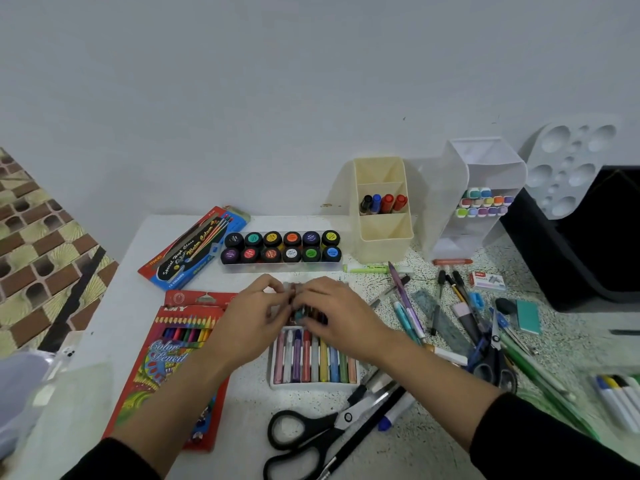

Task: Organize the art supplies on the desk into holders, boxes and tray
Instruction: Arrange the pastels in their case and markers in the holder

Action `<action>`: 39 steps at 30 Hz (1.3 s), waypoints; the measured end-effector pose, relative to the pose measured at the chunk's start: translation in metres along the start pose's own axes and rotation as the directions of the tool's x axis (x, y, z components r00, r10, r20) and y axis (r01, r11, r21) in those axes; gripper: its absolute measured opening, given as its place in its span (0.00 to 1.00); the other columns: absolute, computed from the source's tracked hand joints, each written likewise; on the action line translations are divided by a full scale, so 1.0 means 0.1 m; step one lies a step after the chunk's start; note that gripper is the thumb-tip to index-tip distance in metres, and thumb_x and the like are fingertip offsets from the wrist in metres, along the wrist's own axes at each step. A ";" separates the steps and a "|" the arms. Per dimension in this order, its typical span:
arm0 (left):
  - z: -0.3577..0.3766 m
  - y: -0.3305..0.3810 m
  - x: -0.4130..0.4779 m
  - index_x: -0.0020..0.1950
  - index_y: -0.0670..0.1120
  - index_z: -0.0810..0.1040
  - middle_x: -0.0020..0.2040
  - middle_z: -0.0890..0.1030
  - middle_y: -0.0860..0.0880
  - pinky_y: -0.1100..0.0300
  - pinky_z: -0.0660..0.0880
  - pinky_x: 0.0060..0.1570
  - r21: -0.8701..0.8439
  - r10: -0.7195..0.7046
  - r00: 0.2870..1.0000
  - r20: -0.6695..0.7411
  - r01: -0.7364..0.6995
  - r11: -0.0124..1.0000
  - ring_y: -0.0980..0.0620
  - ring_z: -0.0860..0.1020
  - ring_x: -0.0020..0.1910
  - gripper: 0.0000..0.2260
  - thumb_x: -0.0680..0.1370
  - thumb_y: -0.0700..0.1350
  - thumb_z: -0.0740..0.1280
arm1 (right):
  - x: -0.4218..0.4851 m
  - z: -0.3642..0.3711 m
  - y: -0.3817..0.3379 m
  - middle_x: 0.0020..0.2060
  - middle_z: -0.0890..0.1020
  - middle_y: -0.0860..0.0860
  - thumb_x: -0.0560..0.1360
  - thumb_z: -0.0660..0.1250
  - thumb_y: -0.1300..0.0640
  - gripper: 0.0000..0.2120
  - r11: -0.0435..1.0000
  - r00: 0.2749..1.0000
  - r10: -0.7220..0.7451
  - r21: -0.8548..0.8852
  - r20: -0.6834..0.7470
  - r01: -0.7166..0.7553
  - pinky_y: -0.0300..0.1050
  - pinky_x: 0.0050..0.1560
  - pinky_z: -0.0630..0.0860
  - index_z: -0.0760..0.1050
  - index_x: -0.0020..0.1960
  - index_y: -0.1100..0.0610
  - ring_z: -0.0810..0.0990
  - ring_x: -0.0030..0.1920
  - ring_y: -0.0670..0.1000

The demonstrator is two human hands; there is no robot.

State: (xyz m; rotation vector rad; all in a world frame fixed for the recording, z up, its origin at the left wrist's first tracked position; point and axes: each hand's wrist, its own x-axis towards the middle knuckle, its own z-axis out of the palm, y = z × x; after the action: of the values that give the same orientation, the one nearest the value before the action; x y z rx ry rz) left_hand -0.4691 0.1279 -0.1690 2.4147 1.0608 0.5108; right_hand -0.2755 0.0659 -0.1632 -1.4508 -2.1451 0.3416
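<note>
Here, both hands meet over the white tray of coloured pastel sticks [313, 385], mid-way along the speckled desk [433, 459].
The left hand [249, 323] and right hand [339, 317] curl their fingers together at its far end; whether they pinch anything cannot be told. A red cardboard colour-pencil box [166, 358] lies just left, black-handled scissors [301, 434] in front.

pastel tray [313, 385]'s far end hidden, black bin [588, 258] cropped right

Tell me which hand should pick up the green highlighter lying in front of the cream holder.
Right. The green highlighter lies nearer the right hand, just beyond it; the left hand would probably have to cross over. Both hands are busy at the crayon tray now.
</note>
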 end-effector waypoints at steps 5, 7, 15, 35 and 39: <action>0.00 0.03 -0.03 0.60 0.52 0.84 0.51 0.73 0.57 0.73 0.66 0.38 0.008 -0.018 0.999 -0.033 0.019 1.000 0.60 0.74 0.35 0.11 0.79 0.45 0.71 | 0.01 -0.02 0.05 0.59 0.81 0.48 0.76 0.72 0.54 0.13 0.999 0.997 -0.032 -0.024 0.069 0.034 0.55 0.61 0.73 0.83 0.60 0.54 0.77 0.61 0.51; 0.01 0.04 -0.04 0.61 0.52 0.84 0.51 0.72 0.56 0.73 0.65 0.38 0.007 -0.037 0.999 -0.031 0.037 0.999 0.61 0.73 0.35 0.11 0.79 0.46 0.71 | -0.01 -0.03 0.07 0.59 0.81 0.49 0.77 0.71 0.52 0.13 0.995 0.994 -0.074 -0.060 0.084 0.079 0.53 0.60 0.74 0.83 0.60 0.55 0.77 0.60 0.51; 0.02 -0.01 -0.07 0.65 0.50 0.82 0.48 0.71 0.55 0.69 0.65 0.36 0.043 -0.040 0.999 -0.005 0.040 0.998 0.59 0.72 0.34 0.14 0.80 0.46 0.68 | -0.10 0.06 0.07 0.61 0.79 0.50 0.82 0.63 0.51 0.14 0.983 0.996 -0.065 -0.168 0.053 0.073 0.52 0.61 0.72 0.83 0.59 0.56 0.74 0.63 0.53; -0.10 0.23 0.02 0.53 0.50 0.84 0.45 0.75 0.52 0.55 0.74 0.40 0.249 -0.040 0.999 0.023 0.033 0.968 0.52 0.76 0.43 0.10 0.82 0.48 0.63 | -0.04 -0.21 0.07 0.60 0.80 0.47 0.81 0.65 0.53 0.12 0.985 0.969 0.097 0.115 0.227 -0.126 0.46 0.61 0.72 0.86 0.52 0.56 0.75 0.59 0.45; -0.04 0.45 0.19 0.55 0.52 0.84 0.46 0.76 0.54 0.54 0.76 0.44 0.151 0.044 0.999 -0.010 -0.042 0.988 0.54 0.76 0.44 0.09 0.81 0.48 0.64 | -0.39 -0.35 0.20 0.52 0.84 0.45 0.80 0.66 0.52 0.10 0.974 0.976 0.194 0.139 -0.096 -0.180 0.41 0.61 0.73 0.85 0.55 0.54 0.77 0.55 0.42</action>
State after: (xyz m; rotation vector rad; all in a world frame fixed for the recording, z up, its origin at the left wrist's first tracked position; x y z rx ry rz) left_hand -0.4321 0.1165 -0.1388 2.5735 1.0910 0.4777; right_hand -0.2290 0.0352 -0.1545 -1.5629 -1.8695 0.4503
